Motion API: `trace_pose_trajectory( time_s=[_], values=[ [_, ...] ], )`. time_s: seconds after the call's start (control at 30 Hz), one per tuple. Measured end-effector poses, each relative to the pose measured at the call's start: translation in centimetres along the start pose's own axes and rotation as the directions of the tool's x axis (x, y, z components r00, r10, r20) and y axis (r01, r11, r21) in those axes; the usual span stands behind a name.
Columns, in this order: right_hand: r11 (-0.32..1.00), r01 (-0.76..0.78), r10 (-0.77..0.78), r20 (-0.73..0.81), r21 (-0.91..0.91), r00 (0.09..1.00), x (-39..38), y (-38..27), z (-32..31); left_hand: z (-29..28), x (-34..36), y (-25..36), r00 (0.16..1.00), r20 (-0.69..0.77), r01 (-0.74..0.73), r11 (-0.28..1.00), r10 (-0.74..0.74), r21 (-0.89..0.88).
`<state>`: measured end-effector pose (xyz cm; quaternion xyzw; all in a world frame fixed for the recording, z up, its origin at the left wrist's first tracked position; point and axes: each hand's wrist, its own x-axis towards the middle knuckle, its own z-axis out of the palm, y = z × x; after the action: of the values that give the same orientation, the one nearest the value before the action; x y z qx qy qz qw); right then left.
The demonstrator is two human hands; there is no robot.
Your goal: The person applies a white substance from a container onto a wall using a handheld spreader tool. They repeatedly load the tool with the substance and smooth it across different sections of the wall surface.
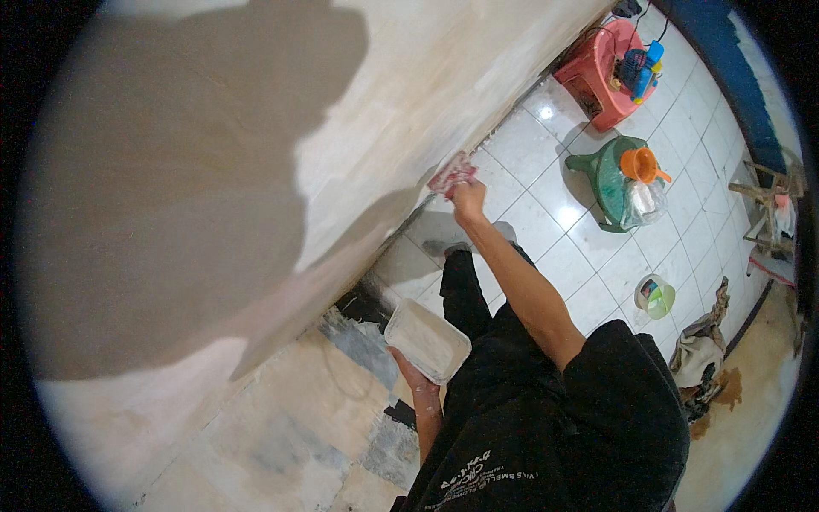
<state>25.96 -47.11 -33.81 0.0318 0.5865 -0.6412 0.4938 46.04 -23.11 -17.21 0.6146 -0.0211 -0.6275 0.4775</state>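
Observation:
My right hand (468, 201) is closed round a red putty scraper (451, 173) smeared with white. The scraper's blade lies against the low part of the pale wall (401, 102), near where it meets the floor. Lower down, my left hand (413, 372) grips the side of a rectangular white tub (429, 343) beside my black trousers. A pale, whitish layer covers the inside of the tub. Some fingers of my left hand are hidden beneath it.
On the white tiled floor (546, 194) stand a red plastic stool (589, 81) and a green stool (604, 183) carrying an orange dipper (640, 164) and a plastic bag. A small bucket (655, 296), crumpled cloth (695, 352) and a wooden stand (768, 209) are farther right.

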Motion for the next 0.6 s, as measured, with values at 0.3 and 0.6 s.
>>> trace_pose_trajectory(
  time_s=[0.3,0.6],
  values=[
    [0.984,-0.114,0.080,0.226,0.140,0.971,-10.1,-8.3,-1.0,0.0,-0.4,-0.5,0.999,-0.046,0.026,1.000,-0.026,-0.005],
    [0.990,-0.089,0.063,0.226,0.107,0.972,-5.1,-7.0,5.1,0.7,0.0,-0.3,1.000,-0.002,-0.022,0.995,0.023,0.094]
  ],
)
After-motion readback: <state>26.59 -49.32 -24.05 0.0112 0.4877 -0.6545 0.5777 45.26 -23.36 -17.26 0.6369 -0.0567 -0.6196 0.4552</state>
